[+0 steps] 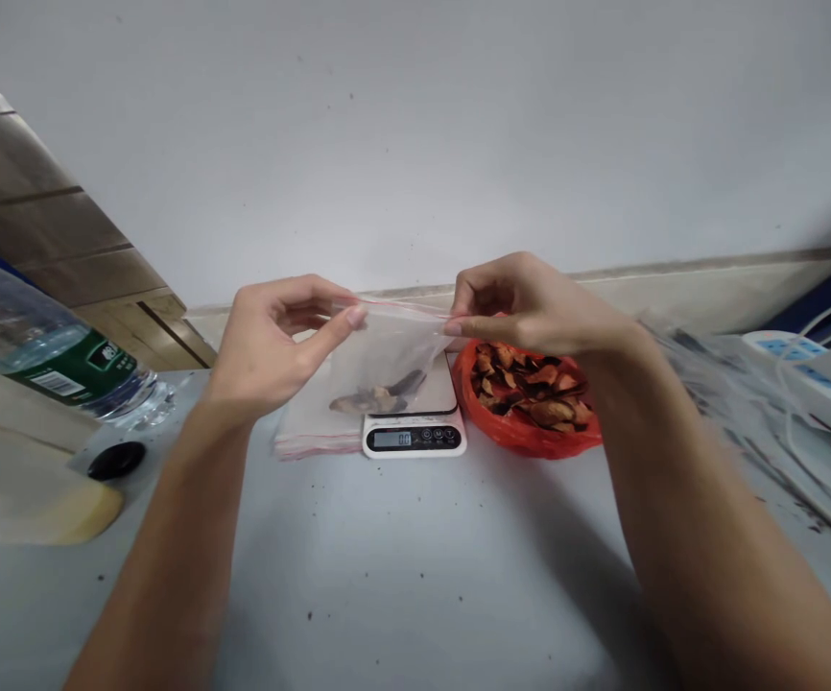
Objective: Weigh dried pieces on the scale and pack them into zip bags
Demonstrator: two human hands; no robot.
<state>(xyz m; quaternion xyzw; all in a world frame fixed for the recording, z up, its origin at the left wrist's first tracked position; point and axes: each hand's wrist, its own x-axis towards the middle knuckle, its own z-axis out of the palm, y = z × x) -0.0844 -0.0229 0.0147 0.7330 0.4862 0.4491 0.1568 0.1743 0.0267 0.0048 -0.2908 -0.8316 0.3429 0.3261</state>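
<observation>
A clear zip-lock bag [393, 350] with a few dried brown slices [379, 395] at its bottom hangs between my hands. My left hand [278, 336] pinches its top left corner, and my right hand [516, 307] pinches the top right corner. Behind and below the bag is a white digital scale [415, 440], its display reading 0.0. A stack of flat zip-lock bags [315, 443] lies left of the scale. On the right, a red plastic bag [509, 437] holds many dried slices [531, 389], partly covered by my right wrist.
A large water bottle [62, 345] with a green label, a pale container [27, 494] and a black cap [117, 461] are at the left. At the right lie clear plastic bags [710, 384], white cables and a power strip [819, 379]. A wall rises behind the table.
</observation>
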